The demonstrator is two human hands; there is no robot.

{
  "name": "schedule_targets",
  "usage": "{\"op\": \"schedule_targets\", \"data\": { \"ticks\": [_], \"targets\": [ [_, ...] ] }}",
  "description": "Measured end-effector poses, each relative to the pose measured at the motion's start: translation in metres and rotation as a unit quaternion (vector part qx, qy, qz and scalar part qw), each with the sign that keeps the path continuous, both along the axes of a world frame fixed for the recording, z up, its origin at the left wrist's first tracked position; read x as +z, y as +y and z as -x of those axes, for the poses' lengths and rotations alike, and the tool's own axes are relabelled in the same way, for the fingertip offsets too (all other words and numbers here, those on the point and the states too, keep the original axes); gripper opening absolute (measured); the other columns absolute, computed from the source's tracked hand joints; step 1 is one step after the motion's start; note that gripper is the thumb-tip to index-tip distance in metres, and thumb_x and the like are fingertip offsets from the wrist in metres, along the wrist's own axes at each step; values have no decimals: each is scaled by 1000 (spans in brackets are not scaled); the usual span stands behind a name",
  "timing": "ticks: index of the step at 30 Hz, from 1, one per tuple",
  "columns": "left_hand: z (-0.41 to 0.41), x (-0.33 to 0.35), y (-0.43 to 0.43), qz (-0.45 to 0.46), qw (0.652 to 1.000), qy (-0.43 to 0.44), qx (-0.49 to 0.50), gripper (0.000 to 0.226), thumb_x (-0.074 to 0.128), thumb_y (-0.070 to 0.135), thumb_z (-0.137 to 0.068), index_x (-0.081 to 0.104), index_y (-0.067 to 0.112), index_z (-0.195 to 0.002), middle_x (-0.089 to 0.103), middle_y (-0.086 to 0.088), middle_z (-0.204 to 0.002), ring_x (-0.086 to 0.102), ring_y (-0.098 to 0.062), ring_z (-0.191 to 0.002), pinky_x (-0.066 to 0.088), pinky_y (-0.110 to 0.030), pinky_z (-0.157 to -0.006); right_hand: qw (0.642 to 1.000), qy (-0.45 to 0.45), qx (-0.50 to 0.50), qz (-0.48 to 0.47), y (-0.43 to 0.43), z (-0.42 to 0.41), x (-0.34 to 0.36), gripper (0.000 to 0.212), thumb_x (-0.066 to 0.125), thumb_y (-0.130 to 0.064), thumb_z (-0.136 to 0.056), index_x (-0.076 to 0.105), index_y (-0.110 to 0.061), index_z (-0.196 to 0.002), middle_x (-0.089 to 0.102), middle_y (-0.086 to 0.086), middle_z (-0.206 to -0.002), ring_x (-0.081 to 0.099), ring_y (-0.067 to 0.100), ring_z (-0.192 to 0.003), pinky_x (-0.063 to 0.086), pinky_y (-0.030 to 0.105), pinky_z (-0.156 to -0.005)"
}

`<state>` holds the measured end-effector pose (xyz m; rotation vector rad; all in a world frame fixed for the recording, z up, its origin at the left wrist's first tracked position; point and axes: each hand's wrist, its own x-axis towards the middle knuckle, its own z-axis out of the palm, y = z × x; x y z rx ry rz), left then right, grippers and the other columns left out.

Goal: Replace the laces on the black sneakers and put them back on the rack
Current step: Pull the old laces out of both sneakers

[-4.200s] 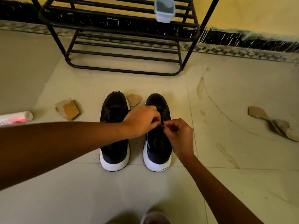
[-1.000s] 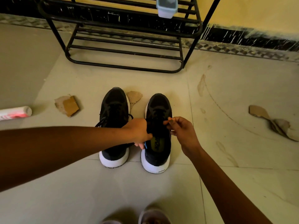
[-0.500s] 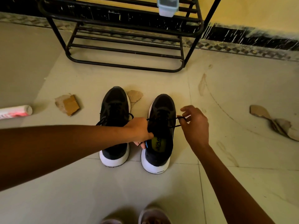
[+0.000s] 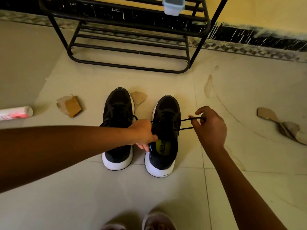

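Observation:
Two black sneakers with white soles stand side by side on the tiled floor, toes toward the rack. The left sneaker point(image 4: 118, 113) is laced. My left hand point(image 4: 142, 133) grips the inner collar of the right sneaker point(image 4: 167, 113), fingers curled over its edge. My right hand point(image 4: 210, 128) pinches a loop of black lace point(image 4: 186, 124) and holds it taut out to the right of that shoe. The black metal rack point(image 4: 129, 52) stands behind the shoes against the wall.
A small pale blue container point(image 4: 173, 5) sits on an upper rack shelf. Torn cardboard scraps lie at left point(image 4: 70, 106), between the toes point(image 4: 138, 97) and at right point(image 4: 282, 125). A white and pink tube point(image 4: 15, 112) lies far left. My feet point(image 4: 156, 221) show at the bottom.
My right hand has drawn the lace farther out to the right of the right sneaker. My left hand moved from the laces down to the shoe's collar and stays there.

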<state>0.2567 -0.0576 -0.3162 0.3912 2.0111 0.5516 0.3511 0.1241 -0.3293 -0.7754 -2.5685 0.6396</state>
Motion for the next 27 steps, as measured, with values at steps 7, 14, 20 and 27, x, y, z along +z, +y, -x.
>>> {"op": "schedule_targets", "data": {
  "ticks": [7, 14, 20, 27],
  "targets": [
    [1, 0, 2, 3, 1000, 2, 4, 27, 49, 22, -95, 56, 0, -83, 72, -18, -86, 66, -20, -67, 53, -29, -84, 763, 93, -212, 604, -8, 9, 8, 32, 64, -40, -87, 54, -11, -77, 30, -1, -49, 32, 11, -42, 37, 21, -42],
    [0, 1, -4, 0, 998, 44, -34, 33, 49, 29, -95, 59, 1, -80, 72, -15, -82, 67, -20, -68, 54, -27, -79, 994, -110, -1, -4, 13, -5, 4, 28, 76, -30, -74, 66, -23, -99, 61, 4, -97, 58, 25, -94, 48, 33, -71],
    [4, 6, 0, 17, 976, 164, -145, 53, 43, 50, -93, 47, 13, -56, 59, -6, -56, 64, -22, -63, 53, -29, -75, 966, -130, 99, 201, -28, -13, -6, 41, 79, -30, -71, 56, -23, -104, 50, -1, -95, 53, 11, -82, 44, 19, -70],
    [13, 5, 4, -121, 960, 244, -68, 15, 58, 25, -91, 59, 11, -94, 56, 2, -81, 54, -15, -76, 42, -27, -69, 974, -124, 60, 181, -58, -24, -29, 43, 72, -24, -78, 49, -16, -114, 48, -7, -58, 49, 8, -55, 43, 27, -56]
  ]
}}
